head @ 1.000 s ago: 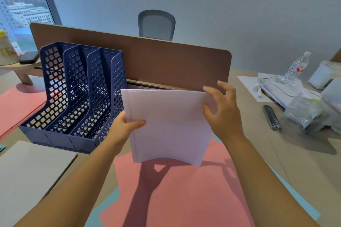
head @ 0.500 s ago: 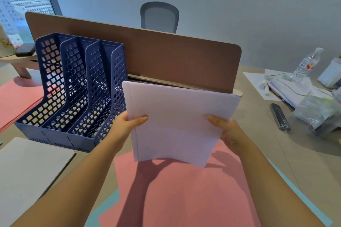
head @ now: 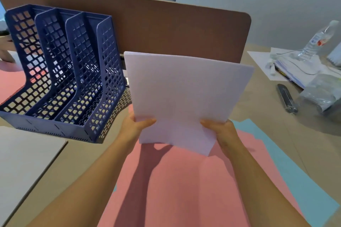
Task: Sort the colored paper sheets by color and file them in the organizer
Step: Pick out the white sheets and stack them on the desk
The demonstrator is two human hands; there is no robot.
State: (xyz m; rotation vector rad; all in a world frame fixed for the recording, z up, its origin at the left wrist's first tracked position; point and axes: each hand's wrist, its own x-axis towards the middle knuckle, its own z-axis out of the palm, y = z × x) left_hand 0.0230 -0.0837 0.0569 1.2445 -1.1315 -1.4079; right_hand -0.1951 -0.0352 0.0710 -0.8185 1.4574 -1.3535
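I hold a stack of white paper sheets [head: 182,96] upright above the desk, just right of the blue organizer [head: 60,72]. My left hand [head: 135,128] grips the stack's lower left edge, thumb on the front. My right hand [head: 222,131] grips its lower right edge the same way. Pink sheets [head: 175,186] lie flat under my arms, with light blue sheets [head: 287,167] showing beneath them on the right. The organizer's three slots hold no paper that I can see.
A brown divider panel [head: 184,29] stands behind the organizer and stack. More pink paper [head: 11,84] lies at the far left. A pale board [head: 24,162] sits front left. A water bottle [head: 317,42], papers, a plastic bag and a dark pen-like object [head: 287,98] crowd the right.
My right hand slid from the stack's upper right corner down to its lower right edge. The stack now stands more upright and squared between both hands.
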